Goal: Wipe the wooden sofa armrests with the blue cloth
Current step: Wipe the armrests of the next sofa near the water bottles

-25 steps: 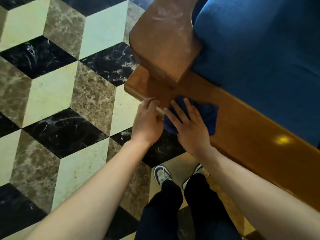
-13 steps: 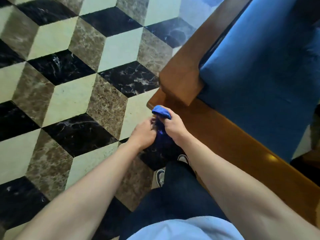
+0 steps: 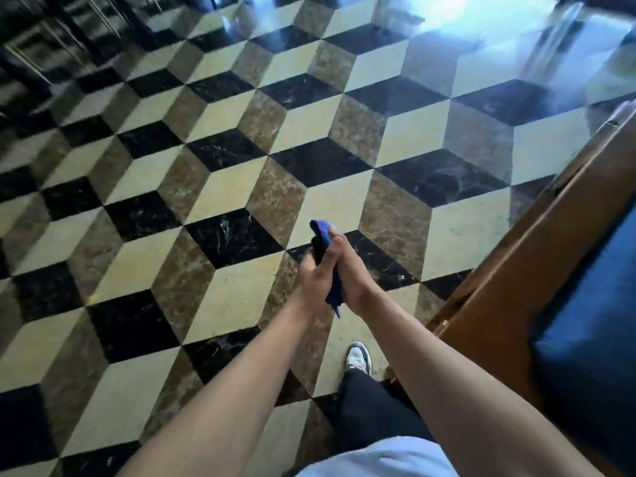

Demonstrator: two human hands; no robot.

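**Blue cloth bunched between both hands above the floor**

At frame centre, the left hand (image 3: 315, 275) and right hand (image 3: 351, 270) curl around the blue cloth (image 3: 323, 235), well apart from the wooden sofa frame (image 3: 537, 270) and blue cushion (image 3: 592, 339) at right. Cube-patterned marble floor (image 3: 206, 201) lies beneath; a sneaker (image 3: 358, 358) shows below.

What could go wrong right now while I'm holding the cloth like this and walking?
1. Both hands, left and right, bunch the cloth up; a wadded cloth may wipe the wood poorly.
2. The floor looks glossy, and a shoe is mid-step, so a slip seems possible.
3. The sofa frame lies close on the right; a leg might bump it.
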